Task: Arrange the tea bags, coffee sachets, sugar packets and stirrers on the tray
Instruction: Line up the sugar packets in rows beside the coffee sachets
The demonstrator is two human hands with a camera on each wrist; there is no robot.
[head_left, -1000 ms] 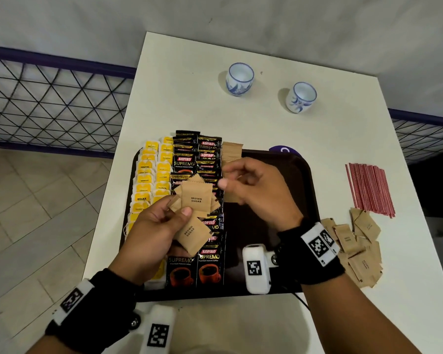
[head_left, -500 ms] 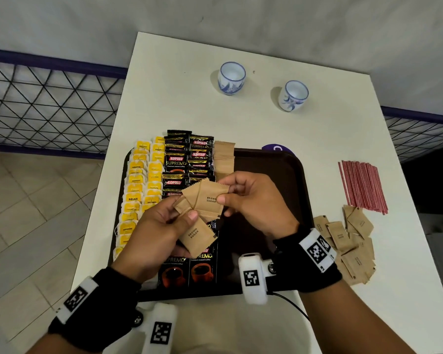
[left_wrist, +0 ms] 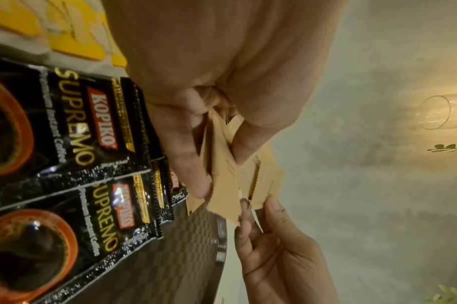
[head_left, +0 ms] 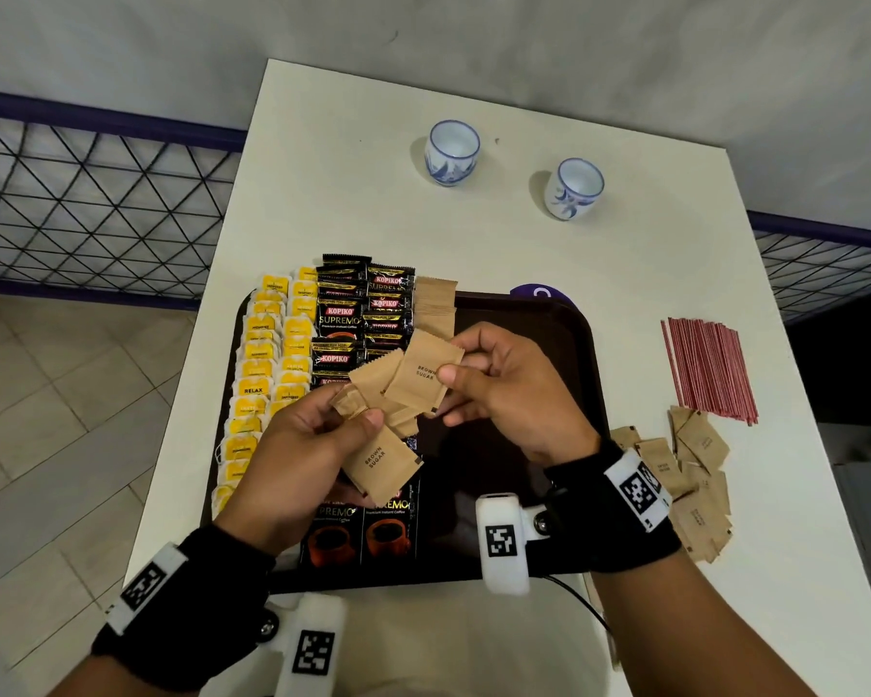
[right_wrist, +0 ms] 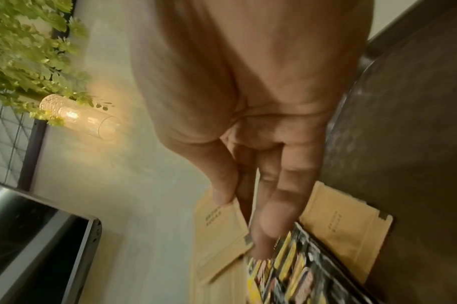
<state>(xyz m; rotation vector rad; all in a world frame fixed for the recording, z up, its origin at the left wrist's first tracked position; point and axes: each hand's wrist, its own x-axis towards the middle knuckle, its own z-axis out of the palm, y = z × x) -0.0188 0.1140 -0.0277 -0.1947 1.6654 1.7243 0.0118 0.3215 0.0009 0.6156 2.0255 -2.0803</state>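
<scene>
Right hand (head_left: 506,389) now pinching one "BROWN SUGAR" packet (head_left: 423,377) from left hand's (head_left: 298,460) fanned bunch (head_left: 380,457), above "KOPIKO SUPREMO" sachets (head_left: 340,319).

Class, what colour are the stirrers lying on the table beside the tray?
Red: the stirrers show best in the head view.

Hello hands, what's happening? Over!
Left hand holds sugar packets. Right hand pinches one packet above tray. Stirrers untouched. Nothing blocking.
</scene>
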